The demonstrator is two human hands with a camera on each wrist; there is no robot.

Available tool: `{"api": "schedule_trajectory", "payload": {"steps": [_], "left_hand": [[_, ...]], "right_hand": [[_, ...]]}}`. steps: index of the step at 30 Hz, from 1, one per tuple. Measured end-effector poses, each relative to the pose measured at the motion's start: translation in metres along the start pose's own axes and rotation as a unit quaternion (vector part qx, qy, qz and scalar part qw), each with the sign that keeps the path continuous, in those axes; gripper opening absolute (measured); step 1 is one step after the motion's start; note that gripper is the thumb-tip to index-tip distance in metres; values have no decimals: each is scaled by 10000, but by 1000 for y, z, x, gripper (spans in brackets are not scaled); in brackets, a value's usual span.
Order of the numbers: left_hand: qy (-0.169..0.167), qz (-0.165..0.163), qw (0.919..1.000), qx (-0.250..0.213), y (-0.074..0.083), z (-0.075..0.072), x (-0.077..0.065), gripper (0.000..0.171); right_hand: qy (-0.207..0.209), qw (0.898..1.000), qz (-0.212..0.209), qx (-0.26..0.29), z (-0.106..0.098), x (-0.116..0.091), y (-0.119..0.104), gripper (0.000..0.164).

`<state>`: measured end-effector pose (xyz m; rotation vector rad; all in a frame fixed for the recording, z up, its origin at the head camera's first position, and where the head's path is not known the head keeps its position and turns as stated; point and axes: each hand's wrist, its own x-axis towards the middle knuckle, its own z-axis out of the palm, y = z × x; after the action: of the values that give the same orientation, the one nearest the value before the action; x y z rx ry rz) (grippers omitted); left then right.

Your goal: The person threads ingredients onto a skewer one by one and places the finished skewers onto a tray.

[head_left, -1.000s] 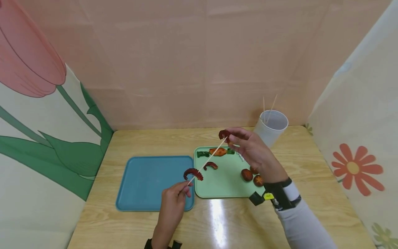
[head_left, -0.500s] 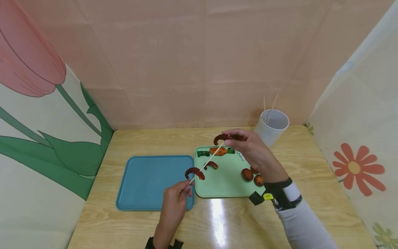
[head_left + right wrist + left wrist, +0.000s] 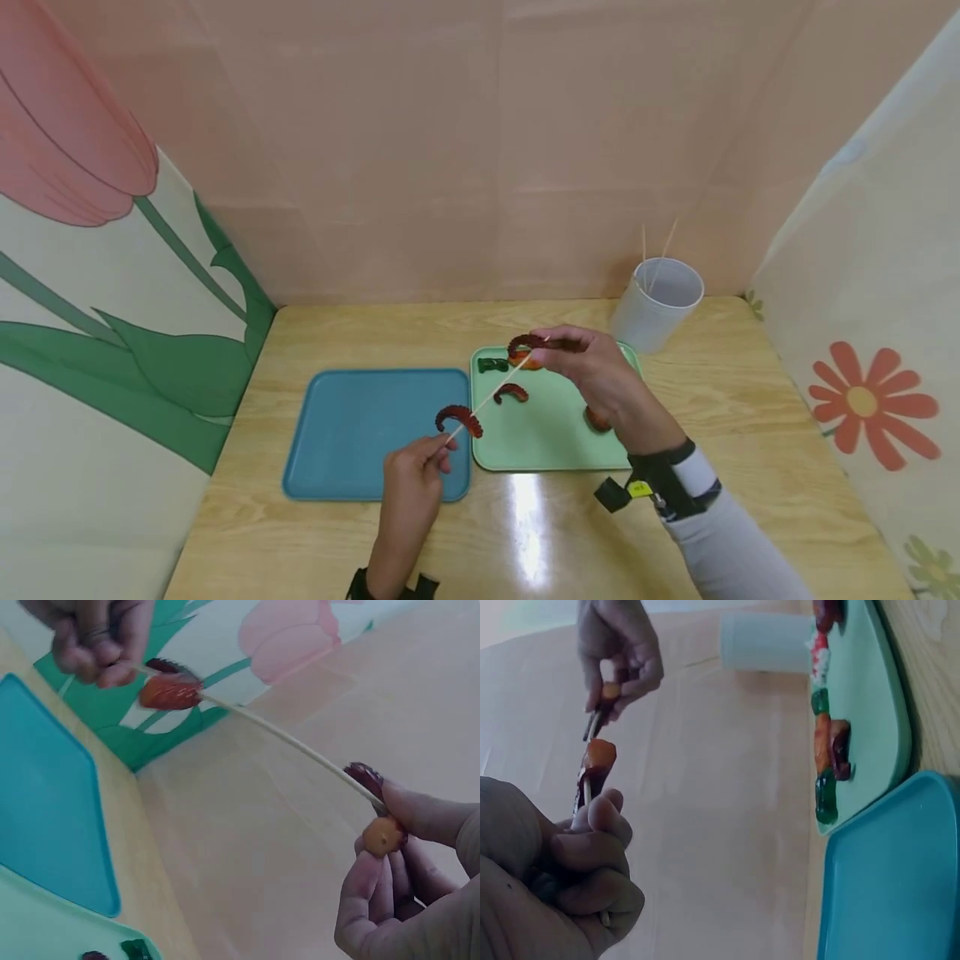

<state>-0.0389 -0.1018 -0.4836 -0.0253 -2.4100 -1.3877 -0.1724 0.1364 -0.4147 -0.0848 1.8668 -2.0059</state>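
The left hand point(image 3: 415, 475) pinches the lower end of a thin wooden skewer point(image 3: 491, 394) between thumb and fingertips, and just above that grip a curled dark-red octopus piece point(image 3: 459, 417) already sits threaded on the stick. From there the skewer slants up and away to the right hand point(image 3: 592, 367), whose fingers are closed round a second curled red piece point(image 3: 527, 343) held right at the skewer's upper tip; in the right wrist view the tip meets this piece at the fingertips. Below the skewer, between the two grips, lies a green tray point(image 3: 551, 433) on the bench point(image 3: 525, 533), with a loose red piece point(image 3: 512, 392), a dark green piece point(image 3: 492, 365) and a brown mushroom point(image 3: 597, 419) partly hidden by the right wrist. A blue tray point(image 3: 360, 433) lies just beside the left grip, touching the green one. Beyond the right grip stands a white cup point(image 3: 660, 304) holding spare skewers point(image 3: 654, 250).
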Motion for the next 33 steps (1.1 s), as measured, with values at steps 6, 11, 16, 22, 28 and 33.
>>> {"api": "schedule_trajectory", "payload": {"steps": [6,11,16,22,28,33], "left_hand": [[-185,211,9995,112,7,6,7,29],[-162,95,9992,342,9,6,10,23],[-326,-158,9993,130,9,3,12,21],[-245,-564,9981,26,6,-5,10,21],[-210,-835,9963,23,3,-13,7,14],[-219,-871,9960,-28,3,-14,4,15]], "right_hand": [[-491,9985,226,11,24,-1,25,15],[-379,9991,185,-81,30,1,32,22],[-810,9959,25,-410,20,12,32,35],[-277,9901,-74,-1374,2,39,66,54],[335,8786,-732,-4708,3,65,112,30],[466,7937,-1654,-5835,10,75,142,23]]}}
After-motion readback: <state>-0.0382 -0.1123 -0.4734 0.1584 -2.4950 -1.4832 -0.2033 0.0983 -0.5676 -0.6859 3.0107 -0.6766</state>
